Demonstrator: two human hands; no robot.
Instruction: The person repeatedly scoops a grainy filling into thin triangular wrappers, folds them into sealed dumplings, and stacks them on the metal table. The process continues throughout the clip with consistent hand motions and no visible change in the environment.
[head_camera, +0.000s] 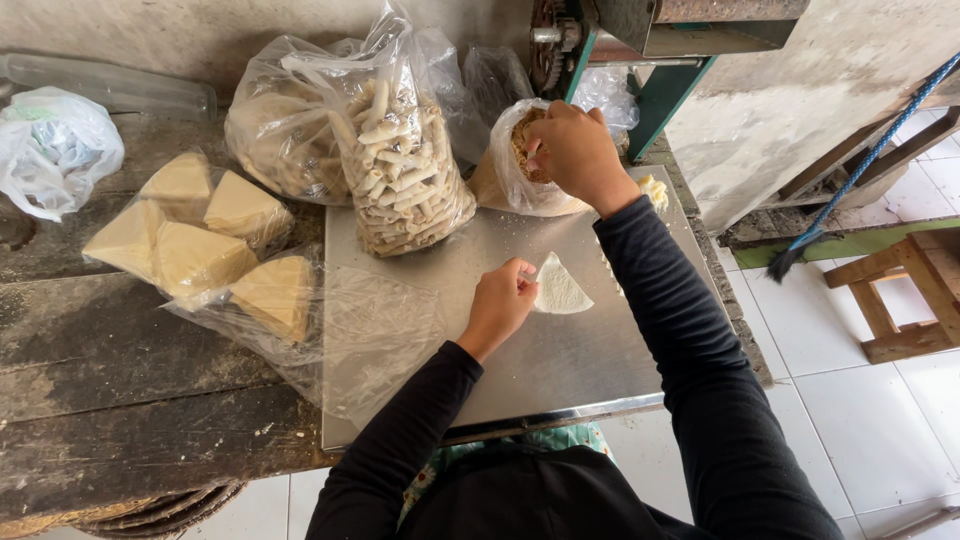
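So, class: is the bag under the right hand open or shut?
Open: the right hand reaches into the bag of filling through its spread mouth.

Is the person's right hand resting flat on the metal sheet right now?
No, the right hand is reaching into the open bag of filling, raised off the metal sheet.

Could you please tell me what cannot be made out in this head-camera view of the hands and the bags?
- Right hand fingertips: sunk in the filling bag, so any pinch is hidden.
- Left hand palm: faces down; only its touch on the white wrapper shows.
- Green machine: cut by the top edge.
- Wedge stacks: count blurred by plastic.
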